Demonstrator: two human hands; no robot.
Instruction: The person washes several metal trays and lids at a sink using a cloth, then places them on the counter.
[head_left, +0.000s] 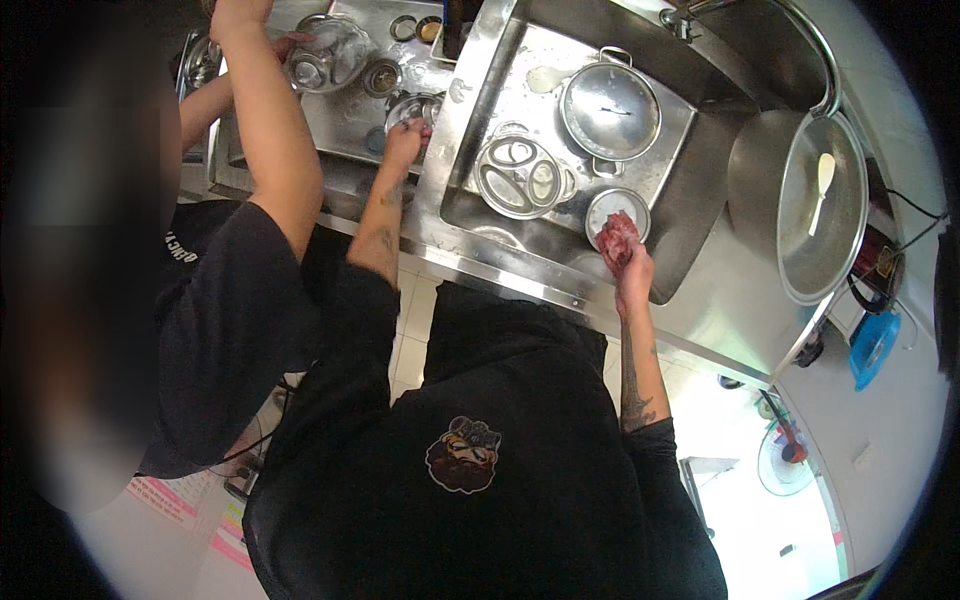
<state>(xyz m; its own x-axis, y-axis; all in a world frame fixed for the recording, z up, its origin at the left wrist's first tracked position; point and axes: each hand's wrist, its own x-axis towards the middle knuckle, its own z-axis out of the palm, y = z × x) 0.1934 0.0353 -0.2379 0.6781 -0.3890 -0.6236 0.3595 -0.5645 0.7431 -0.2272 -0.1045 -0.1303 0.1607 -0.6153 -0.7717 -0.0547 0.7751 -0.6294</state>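
My right hand grips a crumpled red wad, perhaps a mesh scrubber. The wad lies over a small round steel dish at the near right side of the sink basin. On the left, my left hand has its fingers curled at the rim of a shiny metal vessel, whose near part the hand hides. A lidded steel pot with two loop handles stands in the basin. Left of the dish is a divided steel tray with oval compartments.
A co-worker's arm reaches in from the left, near a glossy bowl and small round dishes. A curved faucet arches at the upper right. Beside the basin, a large metal pot holds a pale rice paddle.
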